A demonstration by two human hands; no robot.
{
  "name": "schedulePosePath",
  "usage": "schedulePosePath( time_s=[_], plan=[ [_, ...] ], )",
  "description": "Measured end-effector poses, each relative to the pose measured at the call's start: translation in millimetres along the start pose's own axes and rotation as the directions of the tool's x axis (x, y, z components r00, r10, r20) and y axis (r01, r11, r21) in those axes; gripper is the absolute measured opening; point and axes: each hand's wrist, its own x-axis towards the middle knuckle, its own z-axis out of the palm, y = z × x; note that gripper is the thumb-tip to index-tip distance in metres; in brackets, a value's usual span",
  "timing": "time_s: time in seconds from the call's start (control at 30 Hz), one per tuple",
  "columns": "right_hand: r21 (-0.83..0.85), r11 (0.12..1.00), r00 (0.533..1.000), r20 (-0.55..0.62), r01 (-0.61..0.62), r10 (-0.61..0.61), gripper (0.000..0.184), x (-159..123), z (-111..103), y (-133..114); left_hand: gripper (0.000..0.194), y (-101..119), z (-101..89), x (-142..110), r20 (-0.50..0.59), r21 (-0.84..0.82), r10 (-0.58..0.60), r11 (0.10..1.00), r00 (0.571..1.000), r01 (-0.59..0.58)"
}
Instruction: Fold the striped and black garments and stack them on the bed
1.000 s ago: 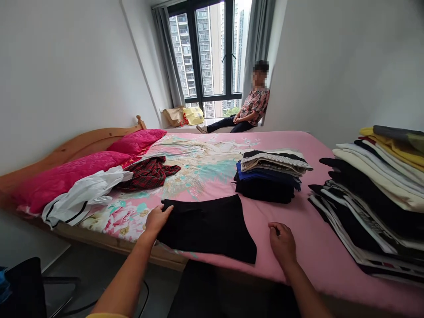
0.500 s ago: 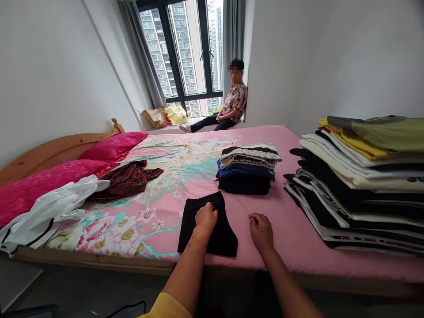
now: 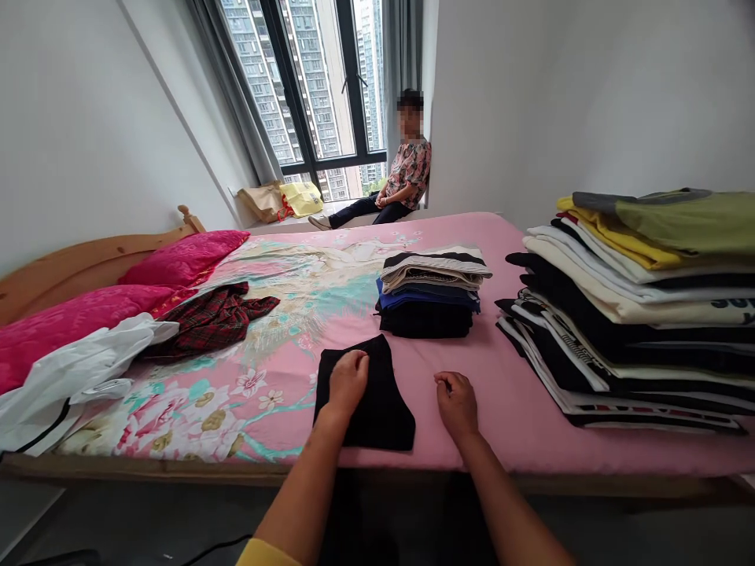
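Note:
A folded black garment (image 3: 381, 401) lies flat near the front edge of the bed. Over its upper left part rests my left hand (image 3: 348, 384), its fingers curled in; whether they pinch any cloth is hidden. My right hand (image 3: 457, 405) is loosely closed above the pink sheet, to the right of the garment and apart from it, with nothing visible in it. Just beyond the garment stands a small pile of folded clothes (image 3: 433, 295), black and blue below, striped and light on top.
A tall stack of folded clothes (image 3: 637, 314) stands at the right. On the left lie a crumpled red plaid garment (image 3: 206, 318), a white garment (image 3: 82, 373) and bright pink pillows (image 3: 182, 255). A person (image 3: 406, 169) sits by the window beside bags (image 3: 300, 198).
My left hand has shifted slightly left and back from the garment's upper middle. My right hand stays beside it, still closed. The view has shifted a little.

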Motion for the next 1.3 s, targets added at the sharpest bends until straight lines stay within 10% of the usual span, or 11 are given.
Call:
schedulePosePath(
  time_s=[0.27, 0.67, 0.9, 1.1, 1.3],
  plan=[
    [-0.012, 1.0, 1.0, 0.007, -0.009, 0.009, 0.018, 1, 0, 0, 0.058, -74, 2.9, -9, 0.262, 0.28, 0.144, 0.935, 0.954, -0.218],
    [-0.019, 1.0, 1.0, 0.001, 0.009, -0.009, 0.018, 0, 3, -1, 0.065, -34, 11.4, -22, 0.407, 0.206, 0.305, 0.887, 0.861, -0.412],
    [0.005, 1.0, 1.0, 0.019, -0.025, 0.025, 0.018, -1, 2, 1, 0.085, -62, -23.3, -78, 0.451, 0.22, 0.445, 0.784, 0.774, -0.58],
    [0.08, 0.995, 0.998, 0.007, -0.059, 0.058, 0.018, -3, -1, -4, 0.091, -90, -22.4, -88, 0.455, 0.331, 0.402, 0.752, 0.795, -0.57],
    [0.221, 0.96, 0.984, -0.009, -0.17, 0.176, 0.019, -27, -11, -14, 0.073, -71, -23.4, -78, 0.393, 0.261, 0.27, 0.884, 0.879, -0.388]
  ],
)
